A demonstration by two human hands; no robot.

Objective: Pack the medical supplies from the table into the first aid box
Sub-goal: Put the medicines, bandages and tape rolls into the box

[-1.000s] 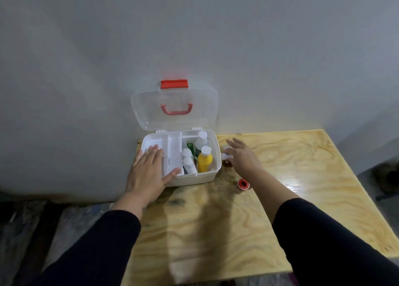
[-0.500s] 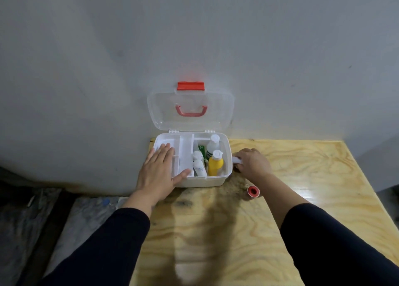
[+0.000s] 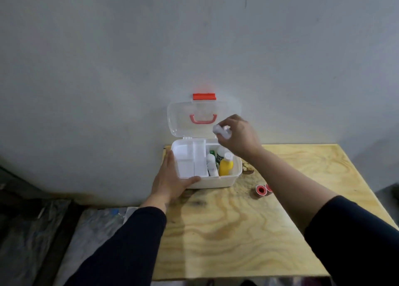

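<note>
The white first aid box (image 3: 216, 183) stands open at the table's far left, its clear lid (image 3: 183, 121) with red handle leaning on the wall. Inside its right part stand a yellow bottle (image 3: 226, 167), a white bottle (image 3: 212, 165) and a green-labelled item. A white divider tray (image 3: 187, 159) fills the left part. My left hand (image 3: 170, 177) grips the box's front left corner. My right hand (image 3: 239, 137) hovers above the box's right side, shut on a small white bottle (image 3: 221, 131). A red-and-white tape roll (image 3: 261, 189) lies on the table to the right of the box.
The plywood table (image 3: 248, 231) butts against a grey wall. Dark stains mark the wood near the box. Left of the table, plastic sheeting (image 3: 43, 238) covers the floor below.
My right hand closed on the small white bottle beside the box and lifted it up over the box's right side. My left hand slid from the tray to the box's front left corner.
</note>
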